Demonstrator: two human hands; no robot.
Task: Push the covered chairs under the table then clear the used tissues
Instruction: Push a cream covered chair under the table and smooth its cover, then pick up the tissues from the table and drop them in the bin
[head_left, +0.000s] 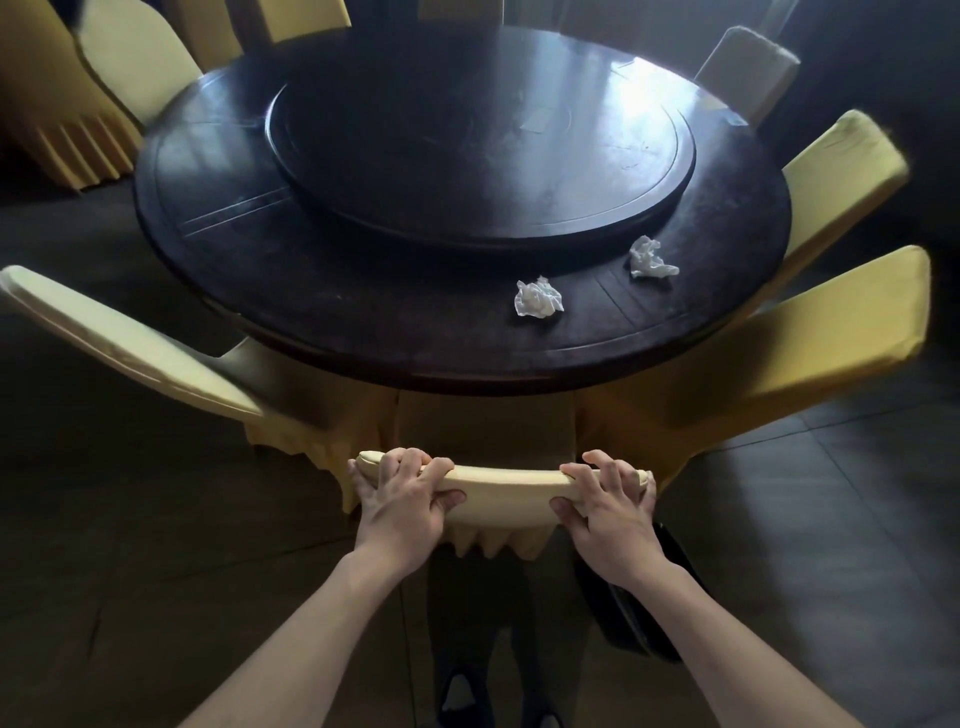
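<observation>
A chair in a yellow cover (506, 486) stands right in front of me at the near edge of the round dark table (322, 306). My left hand (402, 499) grips the left end of its backrest top. My right hand (608, 506) grips the right end. The seat reaches under the table edge. Two crumpled white tissues lie on the table's near right part: one tissue (537, 297) nearer me, the other tissue (649, 258) beside the dark turntable (483, 140).
More yellow-covered chairs ring the table: one angled out at the left (124, 338), two at the right (810, 338) (841, 166), others at the back. A dark bag (639, 597) hangs by my right side. The floor has dark tiles.
</observation>
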